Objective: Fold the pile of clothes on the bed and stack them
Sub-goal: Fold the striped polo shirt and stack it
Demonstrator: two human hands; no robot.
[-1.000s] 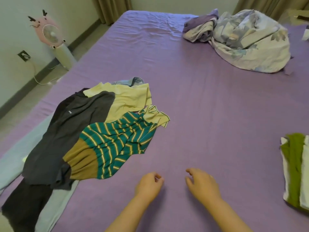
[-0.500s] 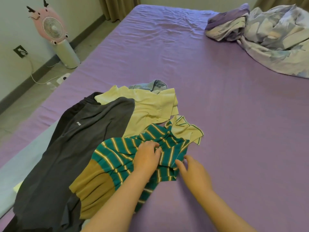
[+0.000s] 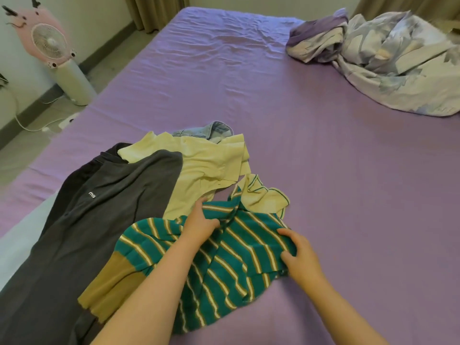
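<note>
One bed (image 3: 323,158) with a purple sheet fills most of the head view. At its far right corner lies one crumpled pale floral duvet (image 3: 403,70), with a bunched purple cloth (image 3: 313,38) touching its left side. Along the bed's left edge, toward the near end, the pile of clothes spreads out, and five garments can be counted in it. The largest is one dark grey garment (image 3: 99,220) with a small white logo, running along the left edge down to the near edge. One pale yellow shirt (image 3: 206,168) lies partly under it, and one scrap of light blue denim (image 3: 214,129) peeks out beyond the yellow shirt. A pale blue cloth (image 3: 15,245) lies at the very left edge under the grey one. Nearest the near edge is one green striped top (image 3: 239,257) with a tan band and cream collar. The left hand (image 3: 199,225) pinches its fabric near the collar; the right hand (image 3: 302,257) grips its right edge, fingers curled round the cloth. One pink fan (image 3: 49,43) stands on the floor left of the bed.
</note>
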